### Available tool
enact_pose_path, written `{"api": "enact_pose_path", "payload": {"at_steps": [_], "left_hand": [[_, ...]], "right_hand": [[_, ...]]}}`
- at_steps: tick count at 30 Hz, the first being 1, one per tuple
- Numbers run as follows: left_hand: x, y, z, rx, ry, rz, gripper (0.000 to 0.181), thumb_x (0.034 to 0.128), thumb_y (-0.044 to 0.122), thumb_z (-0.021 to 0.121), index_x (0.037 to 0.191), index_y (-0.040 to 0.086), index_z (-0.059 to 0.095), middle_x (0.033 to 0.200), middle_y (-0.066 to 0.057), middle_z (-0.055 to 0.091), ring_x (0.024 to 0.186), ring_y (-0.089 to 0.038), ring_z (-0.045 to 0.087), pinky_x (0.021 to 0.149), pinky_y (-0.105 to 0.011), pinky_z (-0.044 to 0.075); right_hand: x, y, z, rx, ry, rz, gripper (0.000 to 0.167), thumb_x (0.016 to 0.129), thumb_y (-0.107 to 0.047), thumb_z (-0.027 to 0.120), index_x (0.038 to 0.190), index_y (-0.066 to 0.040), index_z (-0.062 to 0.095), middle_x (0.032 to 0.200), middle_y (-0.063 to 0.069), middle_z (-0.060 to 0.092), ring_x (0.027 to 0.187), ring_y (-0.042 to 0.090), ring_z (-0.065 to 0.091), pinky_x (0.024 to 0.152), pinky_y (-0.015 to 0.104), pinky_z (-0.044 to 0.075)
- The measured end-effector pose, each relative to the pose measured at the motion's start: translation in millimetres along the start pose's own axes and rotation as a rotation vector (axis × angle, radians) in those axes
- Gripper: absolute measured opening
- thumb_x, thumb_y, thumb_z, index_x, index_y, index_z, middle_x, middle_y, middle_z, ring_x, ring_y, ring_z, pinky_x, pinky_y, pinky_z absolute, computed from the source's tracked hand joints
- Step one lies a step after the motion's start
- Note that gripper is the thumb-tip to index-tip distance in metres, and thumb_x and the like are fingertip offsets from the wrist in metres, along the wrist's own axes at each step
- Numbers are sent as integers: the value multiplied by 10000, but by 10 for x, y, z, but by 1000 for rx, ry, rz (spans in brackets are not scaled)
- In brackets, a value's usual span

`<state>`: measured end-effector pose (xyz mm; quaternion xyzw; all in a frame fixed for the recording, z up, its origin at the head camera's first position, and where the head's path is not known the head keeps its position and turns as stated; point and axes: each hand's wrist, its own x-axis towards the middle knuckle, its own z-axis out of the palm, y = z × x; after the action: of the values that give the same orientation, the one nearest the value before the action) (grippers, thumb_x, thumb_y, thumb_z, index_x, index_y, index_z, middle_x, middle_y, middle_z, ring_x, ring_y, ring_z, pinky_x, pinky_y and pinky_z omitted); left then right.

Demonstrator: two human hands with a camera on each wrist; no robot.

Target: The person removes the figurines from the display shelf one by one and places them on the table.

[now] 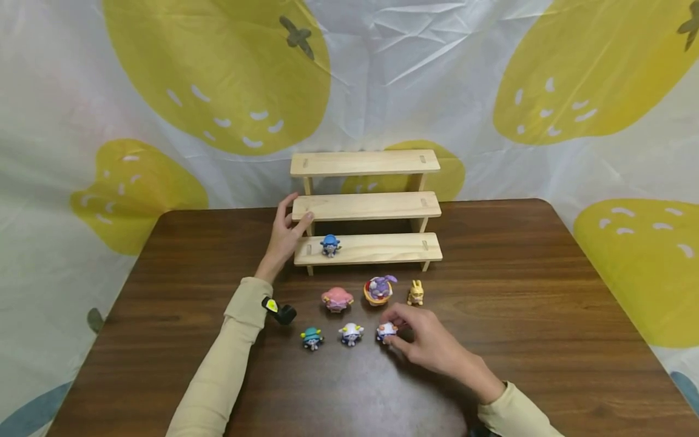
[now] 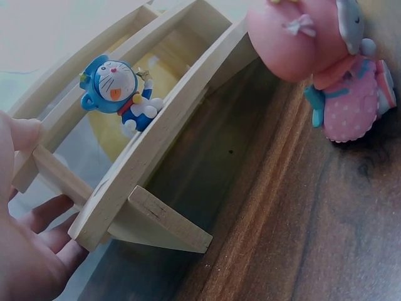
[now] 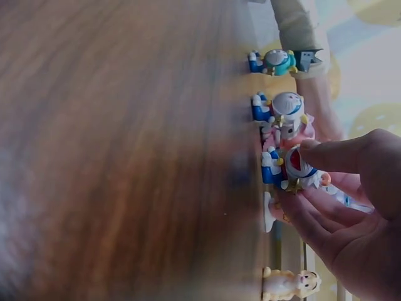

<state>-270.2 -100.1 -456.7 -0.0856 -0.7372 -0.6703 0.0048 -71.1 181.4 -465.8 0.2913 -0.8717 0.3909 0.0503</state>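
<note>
My left hand grips the left end of a three-tier wooden display stand, thumb on the middle shelf and fingers round its side. On the lowest shelf sits a blue-capped cat figurine, near the left end. My right hand pinches a figurine with a white cap and orange knobs between thumb and fingers, at the table top. Left of it stand a figurine with a white cap and yellow knobs and one in a teal cap.
Between the front row and the stand are a pink figurine, a purple rabbit figurine in a bowl-like base and a yellow rabbit figurine. The brown wooden table meets a fruit-print curtain behind.
</note>
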Motion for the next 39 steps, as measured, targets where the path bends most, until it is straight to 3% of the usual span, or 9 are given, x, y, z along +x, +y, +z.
{"api": "enact_pose_path", "payload": {"at_steps": [12, 19, 27, 39], "left_hand": [[0, 0, 3, -27, 4, -13, 668, 1035, 183, 581, 1608, 145, 239, 1327, -311, 562, 1173, -382, 569, 1001, -526, 449], [18, 16, -2, -47, -17, -40, 669, 1028, 141, 583, 1603, 116, 243, 1327, -344, 553, 1222, -480, 548, 1023, -600, 412], [2, 9, 6, -20, -5, -3, 661, 1037, 194, 579, 1607, 165, 244, 1298, -296, 583, 1183, -448, 556, 962, -502, 464], [22, -25, -3, -19, 0, 1, 661, 1036, 195, 582, 1605, 162, 248, 1295, -302, 584, 1174, -436, 558, 968, -499, 460]], "right_hand": [[-21, 48, 29, -8, 7, 8, 263, 806, 1, 800, 1002, -124, 677, 927, -31, 726, 824, 96, 677, 758, 322, 576], [-27, 41, 16, -12, 20, -15, 314, 782, -33, 838, 1047, -91, 680, 982, -15, 732, 860, 104, 693, 788, 333, 583], [-23, -61, -120, -38, 47, -9, 327, 803, -70, 844, 1084, -36, 681, 1024, 61, 738, 904, 196, 721, 807, 370, 591], [39, -140, -287, -106, 116, -124, 298, 804, -60, 824, 1065, -58, 680, 1023, 39, 735, 885, 209, 707, 771, 326, 588]]}}
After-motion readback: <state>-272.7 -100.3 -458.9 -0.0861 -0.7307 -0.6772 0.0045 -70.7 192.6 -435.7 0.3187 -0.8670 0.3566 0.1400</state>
